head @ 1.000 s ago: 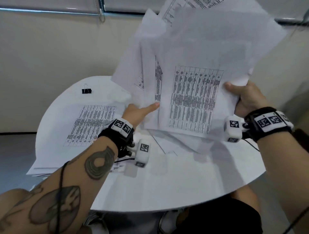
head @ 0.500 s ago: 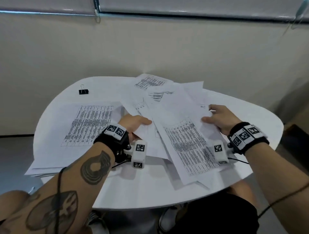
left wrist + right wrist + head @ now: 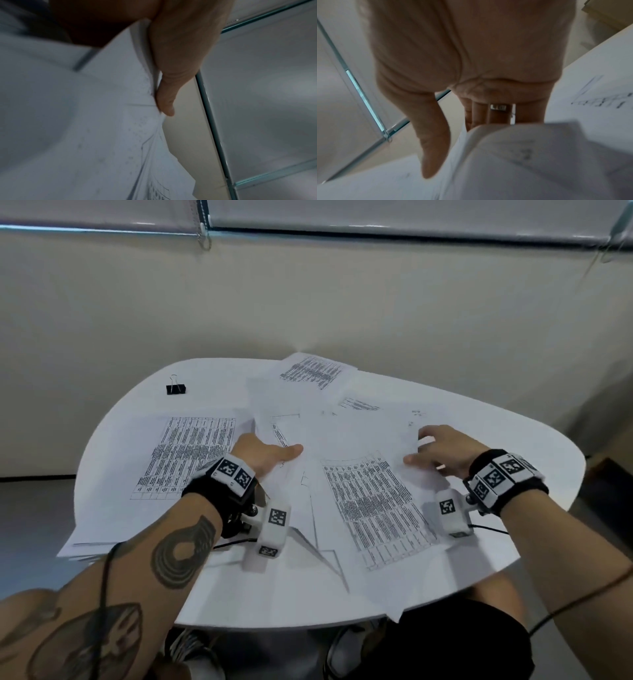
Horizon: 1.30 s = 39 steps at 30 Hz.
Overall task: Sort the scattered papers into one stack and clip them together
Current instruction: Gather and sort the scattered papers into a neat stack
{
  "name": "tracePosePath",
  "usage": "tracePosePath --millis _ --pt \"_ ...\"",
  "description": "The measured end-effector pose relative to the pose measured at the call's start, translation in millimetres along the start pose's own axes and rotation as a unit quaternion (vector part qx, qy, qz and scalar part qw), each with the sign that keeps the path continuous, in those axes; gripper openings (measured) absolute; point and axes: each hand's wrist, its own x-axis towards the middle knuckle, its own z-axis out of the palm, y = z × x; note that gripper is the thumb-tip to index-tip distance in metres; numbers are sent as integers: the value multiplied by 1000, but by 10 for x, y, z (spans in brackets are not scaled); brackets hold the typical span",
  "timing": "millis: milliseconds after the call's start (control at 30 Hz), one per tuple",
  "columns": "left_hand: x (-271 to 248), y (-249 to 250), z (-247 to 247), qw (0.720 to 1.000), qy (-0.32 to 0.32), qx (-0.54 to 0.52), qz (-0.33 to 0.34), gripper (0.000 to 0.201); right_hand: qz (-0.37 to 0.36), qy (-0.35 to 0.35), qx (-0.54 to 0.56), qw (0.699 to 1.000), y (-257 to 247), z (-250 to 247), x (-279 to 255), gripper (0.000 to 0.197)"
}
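A loose fan of white printed papers (image 3: 346,440) lies across the middle of the round white table (image 3: 507,446). My left hand (image 3: 274,451) grips its left edge, thumb on top; in the left wrist view the thumb (image 3: 166,94) pinches the sheets (image 3: 102,121). My right hand (image 3: 435,450) holds the right edge with curled fingers; in the right wrist view the thumb (image 3: 433,148) lies over bowed sheets (image 3: 522,155) and the fingers are behind them. A neater stack of papers (image 3: 185,453) sits at the left. A black binder clip (image 3: 176,388) stands apart at the far left.
A beige wall rises right behind the table. The left stack overhangs the table's left edge. Some fanned sheets overhang the near edge above my lap (image 3: 445,645). Bare tabletop shows at the near left and far right.
A second ago both hands held the papers up in the air. They have come down, and the sheets now lie fanned flat on the table, still held at both edges.
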Motion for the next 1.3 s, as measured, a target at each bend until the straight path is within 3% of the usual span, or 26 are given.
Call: tracePosePath --millis 67,133,167,267,367,500,600,667,733,767,833,900,1000,1067,1200,1300 --pt "57 -26 -23 1000 -5 -1 0 78 3 -24 -50 998 -11 40 -22 42" --pt "39 -18 -55 999 -27 5 -24 71 -27 8 -64 998 -10 72 -26 35" --pt "44 -17 -73 999 -39 11 -34 65 -45 18 -40 998 -11 87 -33 29" --pt "-22 17 -128 999 -11 41 -25 20 -61 -25 136 989 -12 143 -66 27" --pt "-35 -1 -98 999 -1 31 13 34 -53 -55 108 991 -10 188 -38 25" --pt "40 -13 -48 999 5 11 45 74 -67 5 9 998 29 211 25 30" --pt "51 49 -139 999 -27 -27 5 48 -97 25 96 990 36 125 23 24" --pt "61 66 -219 999 -35 -38 -2 64 -120 8 196 973 18 52 -27 32" --pt "168 34 -259 998 -2 -18 56 86 -128 -26 242 961 -22 -6 -95 45" --pt "141 77 -273 996 13 -1 89 87 -133 -34 230 964 -52 -17 -130 43" --pt "81 158 -267 988 30 -16 150 59 -152 -19 153 976 -129 -11 -208 23" --pt "47 247 -249 981 39 -50 181 32 -166 38 106 980 -208 -13 -239 8" --pt "78 334 -273 981 37 -76 172 34 -178 114 164 964 -327 -88 -226 14" --pt "87 389 -314 979 -9 -120 163 22 -173 140 238 945 -436 -154 -238 16" --pt "54 522 -356 959 -74 -168 216 20 -179 185 339 905 -621 -306 -250 39" --pt "8 644 -342 952 -82 -174 237 7 -240 174 374 879 -785 -302 -317 13"
